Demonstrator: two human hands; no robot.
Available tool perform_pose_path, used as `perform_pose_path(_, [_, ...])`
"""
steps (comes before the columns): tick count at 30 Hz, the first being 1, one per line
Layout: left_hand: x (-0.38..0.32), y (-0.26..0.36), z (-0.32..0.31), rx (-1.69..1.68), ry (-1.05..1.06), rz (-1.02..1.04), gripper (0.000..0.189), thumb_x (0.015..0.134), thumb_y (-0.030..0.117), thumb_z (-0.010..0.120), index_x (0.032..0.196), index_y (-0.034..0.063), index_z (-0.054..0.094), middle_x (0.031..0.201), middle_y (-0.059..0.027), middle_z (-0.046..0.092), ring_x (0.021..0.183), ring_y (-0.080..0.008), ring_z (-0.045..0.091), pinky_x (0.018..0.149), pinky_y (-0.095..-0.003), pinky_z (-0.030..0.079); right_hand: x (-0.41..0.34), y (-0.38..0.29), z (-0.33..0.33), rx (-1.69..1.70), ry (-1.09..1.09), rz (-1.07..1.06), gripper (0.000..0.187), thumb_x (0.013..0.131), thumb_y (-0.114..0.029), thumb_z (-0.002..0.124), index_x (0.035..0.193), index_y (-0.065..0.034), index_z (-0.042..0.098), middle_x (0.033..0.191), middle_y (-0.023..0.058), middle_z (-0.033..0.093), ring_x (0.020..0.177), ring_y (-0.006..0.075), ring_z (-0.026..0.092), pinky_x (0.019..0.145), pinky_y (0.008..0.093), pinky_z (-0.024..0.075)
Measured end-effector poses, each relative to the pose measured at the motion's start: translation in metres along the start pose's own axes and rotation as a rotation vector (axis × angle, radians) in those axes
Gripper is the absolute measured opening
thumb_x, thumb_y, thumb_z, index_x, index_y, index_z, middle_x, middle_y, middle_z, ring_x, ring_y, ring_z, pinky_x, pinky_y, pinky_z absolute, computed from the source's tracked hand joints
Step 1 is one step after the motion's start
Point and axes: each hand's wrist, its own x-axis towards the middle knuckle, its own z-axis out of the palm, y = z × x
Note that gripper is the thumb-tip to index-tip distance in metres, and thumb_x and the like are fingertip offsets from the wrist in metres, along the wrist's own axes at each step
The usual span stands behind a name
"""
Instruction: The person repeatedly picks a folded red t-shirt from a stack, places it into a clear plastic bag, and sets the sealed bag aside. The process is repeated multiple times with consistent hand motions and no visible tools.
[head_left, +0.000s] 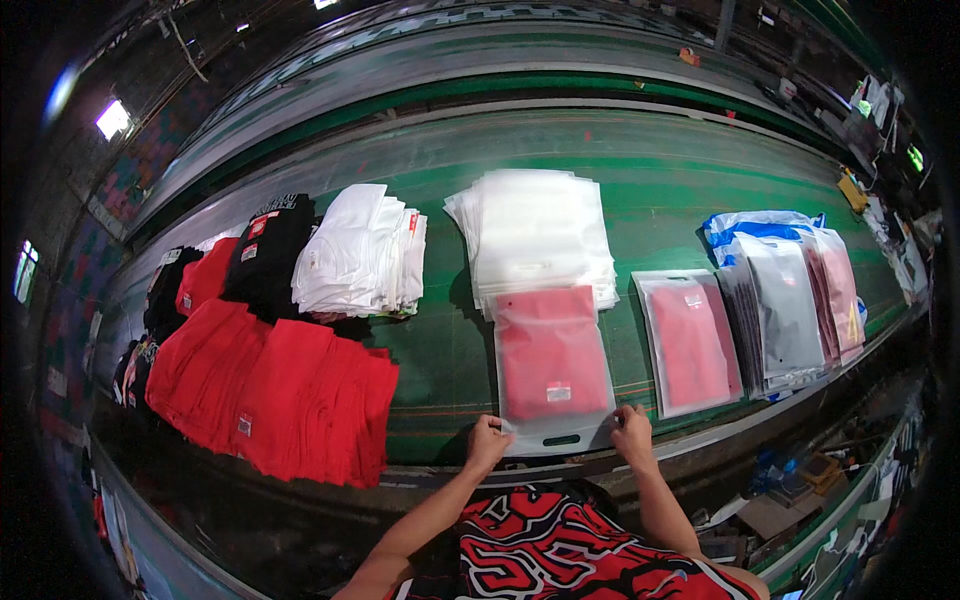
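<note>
Directly before me a frosted plastic bag (552, 427) lies flat on the green table (442, 375), its handle slot towards me. Inside it is a folded red garment (551, 352) with a small printed label showing through. My left hand (490, 442) pinches the bag's near left corner. At the near right edge my right hand (631, 431) has its fingers closed on the plastic. Behind, and partly under the bag's far end, sits a thick stack of frosted bags (536, 225). To the right of my right hand lies another bagged red garment (692, 345).
Folded red garments (277, 390) are heaped at the left, overhanging the near edge. Beyond them are white garments (360, 255) and black garments (270, 247). Several filled bags (784, 307) lean in a row at the far right, on blue-and-white plastic (757, 223). Clutter (802, 480) sits below the table's edge.
</note>
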Motion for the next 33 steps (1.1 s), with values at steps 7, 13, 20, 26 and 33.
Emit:
perform_pose_path(7, [-0.011,0.025,-0.005,-0.253,-0.045,-0.033,0.034,0.081,-0.002,0.074,0.111,-0.0017,0.058,0.079,-0.0062,0.068,0.068,-0.0158,0.065,0.062,-0.0321,0.053,-0.039,-0.083,-0.002,0.137,-0.039,-0.733,0.048,0.072,-0.020,0.085,0.113,-0.0045,0.065,0.116,0.0164,0.061,0.111,0.0374,0.059,0.095,0.0463,0.0464])
perform_pose_path(13, [-0.028,0.059,-0.013,-0.227,-0.088,-0.017,0.025,0.086,0.002,0.068,0.110,-0.0009,0.061,0.085,-0.0072,0.069,0.069,-0.0133,0.063,0.059,-0.0295,0.050,-0.045,-0.122,0.046,-0.056,0.008,-0.948,0.042,0.072,-0.019,0.078,0.111,-0.0073,0.067,0.116,0.0110,0.060,0.106,0.0310,0.059,0.092,0.0449,0.0447])
perform_pose_path(20, [-0.030,0.063,-0.013,-0.372,-0.185,-0.112,0.023,0.088,0.005,0.063,0.111,-0.0010,0.062,0.083,-0.0026,0.065,0.061,-0.0105,0.056,0.052,-0.0251,0.042,-0.026,-0.119,0.064,0.058,-0.013,-1.041,0.031,0.076,-0.015,0.068,0.106,-0.0079,0.069,0.102,0.0070,0.058,0.096,0.0277,0.058,0.082,0.0395,0.0465])
perform_pose_path(26, [-0.031,0.064,-0.014,-0.463,-0.110,-0.093,0.044,0.085,0.003,0.068,0.126,-0.0029,0.054,0.083,-0.0041,0.066,0.060,-0.0114,0.056,0.051,-0.0251,0.040,-0.016,-0.105,0.048,0.152,0.000,-1.043,0.029,0.072,-0.009,0.070,0.101,-0.0051,0.071,0.101,0.0092,0.061,0.094,0.0302,0.061,0.082,0.0429,0.0510])
perform_pose_path(33, [-0.028,0.067,-0.046,-0.542,-0.149,-0.169,0.068,0.081,-0.003,0.072,0.142,-0.0061,0.042,0.077,-0.0053,0.064,0.057,-0.0117,0.055,0.050,-0.0255,0.041,-0.004,-0.038,0.000,-0.004,0.049,-1.001,0.024,0.074,-0.009,0.068,0.098,-0.0059,0.070,0.101,0.0086,0.062,0.096,0.0295,0.063,0.081,0.0424,0.0531])
